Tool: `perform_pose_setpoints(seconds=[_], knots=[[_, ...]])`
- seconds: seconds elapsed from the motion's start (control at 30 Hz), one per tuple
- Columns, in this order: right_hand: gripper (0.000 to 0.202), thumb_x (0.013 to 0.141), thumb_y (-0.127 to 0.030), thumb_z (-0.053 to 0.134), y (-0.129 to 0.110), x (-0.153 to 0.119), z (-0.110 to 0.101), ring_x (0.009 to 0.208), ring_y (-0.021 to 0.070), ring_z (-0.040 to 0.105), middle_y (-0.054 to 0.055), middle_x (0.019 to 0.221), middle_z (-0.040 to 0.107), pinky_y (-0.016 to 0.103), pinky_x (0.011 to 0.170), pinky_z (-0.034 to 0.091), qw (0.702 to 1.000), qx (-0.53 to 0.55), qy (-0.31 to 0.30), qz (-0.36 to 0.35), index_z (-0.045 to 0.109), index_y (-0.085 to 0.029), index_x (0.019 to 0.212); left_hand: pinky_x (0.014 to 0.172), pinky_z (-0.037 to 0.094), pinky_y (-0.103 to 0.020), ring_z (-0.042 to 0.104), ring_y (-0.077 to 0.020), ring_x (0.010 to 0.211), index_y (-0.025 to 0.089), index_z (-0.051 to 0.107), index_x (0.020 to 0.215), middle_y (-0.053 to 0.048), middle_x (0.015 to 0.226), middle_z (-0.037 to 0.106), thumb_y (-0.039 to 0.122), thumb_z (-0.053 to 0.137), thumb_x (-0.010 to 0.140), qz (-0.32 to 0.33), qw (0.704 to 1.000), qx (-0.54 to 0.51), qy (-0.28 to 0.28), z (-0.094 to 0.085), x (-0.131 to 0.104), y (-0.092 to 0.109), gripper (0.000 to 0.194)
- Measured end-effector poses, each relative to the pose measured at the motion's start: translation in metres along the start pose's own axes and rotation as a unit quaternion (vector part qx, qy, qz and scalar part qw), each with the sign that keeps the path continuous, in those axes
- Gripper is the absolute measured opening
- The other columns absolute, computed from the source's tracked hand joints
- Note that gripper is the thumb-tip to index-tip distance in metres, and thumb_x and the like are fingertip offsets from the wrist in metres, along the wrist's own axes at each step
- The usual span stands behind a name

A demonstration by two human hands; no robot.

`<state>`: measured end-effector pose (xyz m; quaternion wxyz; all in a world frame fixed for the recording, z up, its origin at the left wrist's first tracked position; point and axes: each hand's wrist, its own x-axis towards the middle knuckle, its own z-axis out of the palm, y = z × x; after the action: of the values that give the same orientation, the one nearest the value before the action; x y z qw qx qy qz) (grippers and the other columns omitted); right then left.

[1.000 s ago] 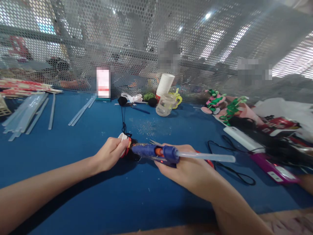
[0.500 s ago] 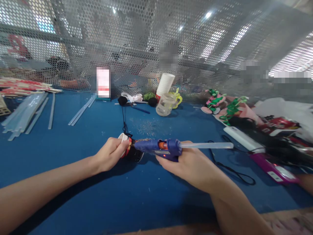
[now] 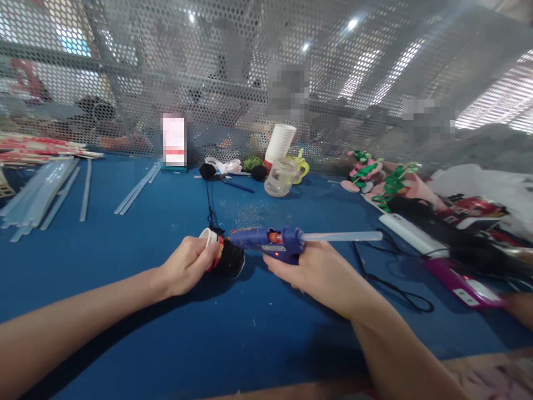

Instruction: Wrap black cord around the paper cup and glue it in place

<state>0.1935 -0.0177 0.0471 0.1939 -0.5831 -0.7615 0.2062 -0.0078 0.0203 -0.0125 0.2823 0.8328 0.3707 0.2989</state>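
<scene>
Tilted on its side, a paper cup (image 3: 231, 259) partly wrapped in black yarn is gripped near its white rim by my left hand (image 3: 187, 265). My right hand (image 3: 318, 278) is closed round the handle of a blue hot glue gun (image 3: 250, 240), whose small red light glows. A clear glue stick (image 3: 341, 236) sticks out of the gun's back end. The gun's nozzle points left at the cup's far side; whether it touches cannot be made out. Black yarn (image 3: 209, 203) runs from the cup back to a black ball of yarn (image 3: 207, 170).
Spare glue sticks (image 3: 39, 191) lie at left, near a lit phone (image 3: 174, 140). A clear jar (image 3: 278, 180) and stacked paper cups (image 3: 281, 143) stand at the back. At right are craft flowers (image 3: 393, 186), a white power strip (image 3: 414, 236), a purple socket block (image 3: 464, 283) and cables.
The glue gun has risen slightly and shifted a little away from the cup, showing more of the black yarn. My left hand keeps its hold on the cup.
</scene>
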Motion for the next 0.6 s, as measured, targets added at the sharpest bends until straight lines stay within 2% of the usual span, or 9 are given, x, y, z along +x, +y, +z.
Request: perform_pose_setpoints(seconds=[0.27,0.6], knots=[[0.023,0.070,-0.023,0.046,0.0008,-0.0026,-0.0008,0.036,0.0069,0.037,-0.006,0.039,0.040,0.020,0.037,0.028,1.000,0.009,-0.003,0.002,0.041,-0.018,0.048,0.044,0.025,-0.020,0.028,-0.0059,0.042,0.016,0.031,0.048,0.005,0.045,0.032,0.023,0.022,0.085,0.024,1.000,0.007,-0.002,0.0002,0.0008,-0.0001,0.038],[0.022,0.071,-0.022,0.045,0.0007,-0.0019,-0.0024,0.036,0.0071,0.038,-0.006,0.039,0.042,0.020,0.038,0.030,0.999,0.032,-0.011,-0.014,0.046,-0.018,0.050,0.043,0.025,-0.020,0.028,-0.0060,0.042,0.016,0.031,0.047,0.005,0.044,0.032,0.022,0.024,0.084,0.035,0.999,0.020,0.002,-0.0014,0.0006,0.0005,0.038]])
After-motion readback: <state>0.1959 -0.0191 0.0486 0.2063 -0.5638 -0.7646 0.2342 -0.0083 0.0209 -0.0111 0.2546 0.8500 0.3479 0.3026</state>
